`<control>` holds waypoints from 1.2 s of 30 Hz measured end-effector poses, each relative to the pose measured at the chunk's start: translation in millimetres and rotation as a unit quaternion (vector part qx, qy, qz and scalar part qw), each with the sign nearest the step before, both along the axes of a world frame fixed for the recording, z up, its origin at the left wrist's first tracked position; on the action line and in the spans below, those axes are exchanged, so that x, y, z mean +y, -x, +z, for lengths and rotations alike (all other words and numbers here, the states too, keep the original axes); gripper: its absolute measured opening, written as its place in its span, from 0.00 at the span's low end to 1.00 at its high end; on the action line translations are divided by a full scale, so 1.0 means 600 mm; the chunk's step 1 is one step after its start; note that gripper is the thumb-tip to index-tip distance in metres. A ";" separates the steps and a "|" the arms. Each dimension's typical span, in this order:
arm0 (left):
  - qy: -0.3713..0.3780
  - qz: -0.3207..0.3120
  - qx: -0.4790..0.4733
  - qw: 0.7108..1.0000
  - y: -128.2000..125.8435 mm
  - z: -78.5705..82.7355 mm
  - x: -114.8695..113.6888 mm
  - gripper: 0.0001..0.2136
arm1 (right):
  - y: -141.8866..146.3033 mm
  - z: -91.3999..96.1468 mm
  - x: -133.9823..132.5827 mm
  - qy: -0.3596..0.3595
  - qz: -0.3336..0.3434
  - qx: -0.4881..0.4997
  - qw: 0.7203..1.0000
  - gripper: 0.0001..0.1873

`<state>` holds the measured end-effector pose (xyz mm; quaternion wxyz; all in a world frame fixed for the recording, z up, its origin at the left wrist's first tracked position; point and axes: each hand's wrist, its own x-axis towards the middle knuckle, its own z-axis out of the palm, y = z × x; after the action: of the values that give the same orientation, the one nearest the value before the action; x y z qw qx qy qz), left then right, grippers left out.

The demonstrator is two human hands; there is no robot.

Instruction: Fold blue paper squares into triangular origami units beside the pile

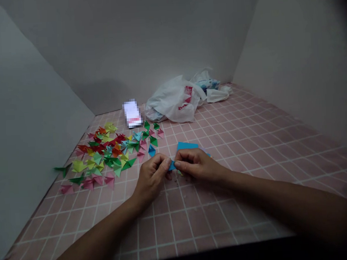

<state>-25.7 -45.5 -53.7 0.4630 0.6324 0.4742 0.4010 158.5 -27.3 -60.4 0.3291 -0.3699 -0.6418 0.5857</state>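
A small folded piece of blue paper (172, 166) is pinched between my two hands, mostly covered by the fingers. My left hand (156, 170) grips its left side with thumb and forefinger. On the other side, my right hand (197, 164) is closed on the right end. Just behind my right hand lies blue paper (187, 145), partly hidden by the knuckles. To the left spreads a loose heap of folded paper cranes (113, 143) in red, green, yellow, pink and blue. One blue folded paper piece (151, 150) lies close to my left hand.
A lit phone (132, 113), its screen blurred, leans at the back. White plastic bags (174, 99) lie beside it along the rear wall. Pink checked cloth (249, 141) covers the surface. Pale walls (298, 69) rise at left, back and right.
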 end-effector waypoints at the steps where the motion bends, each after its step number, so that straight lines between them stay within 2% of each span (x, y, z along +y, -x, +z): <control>1: 0.009 -0.006 -0.013 1.000 0.000 -0.001 0.001 0.16 | 0.000 0.000 0.000 -0.001 -0.010 0.000 1.000 0.13; 6: 0.061 -0.042 -0.065 0.995 -0.001 -0.004 0.007 0.14 | 0.001 0.000 -0.004 -0.040 -0.042 0.003 0.998 0.13; 12: 0.036 -0.016 -0.049 0.998 0.001 0.003 0.004 0.14 | 0.004 0.000 -0.010 -0.012 -0.037 0.027 0.999 0.12; 17: 0.032 -0.029 -0.040 0.998 0.006 -0.002 0.007 0.16 | 0.000 0.001 -0.004 -0.063 -0.028 -0.029 0.997 0.13; 22: 0.042 -0.044 -0.051 0.997 0.008 -0.007 0.011 0.15 | -0.002 -0.002 0.001 -0.032 -0.068 0.008 0.997 0.14; 25: 0.060 -0.042 -0.061 0.995 0.005 -0.009 0.010 0.13 | -0.002 -0.002 0.005 -0.038 -0.091 0.011 0.995 0.15; 28: 0.092 -0.040 -0.078 0.992 0.000 -0.010 0.008 0.13 | -0.002 -0.003 0.004 -0.053 -0.083 -0.002 0.995 0.15; 34: 0.102 -0.033 -0.098 0.989 -0.004 -0.008 0.004 0.14 | 0.001 -0.005 -0.001 0.016 -0.058 0.049 0.997 0.18; 36: 0.103 -0.031 -0.093 0.990 -0.005 -0.009 0.003 0.13 | 0.000 -0.003 0.001 -0.002 -0.052 0.030 0.998 0.17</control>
<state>-22.8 -43.8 -58.8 0.5796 0.5562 0.4479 0.3924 158.7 -27.0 -62.2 0.3788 -0.3844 -0.6129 0.5772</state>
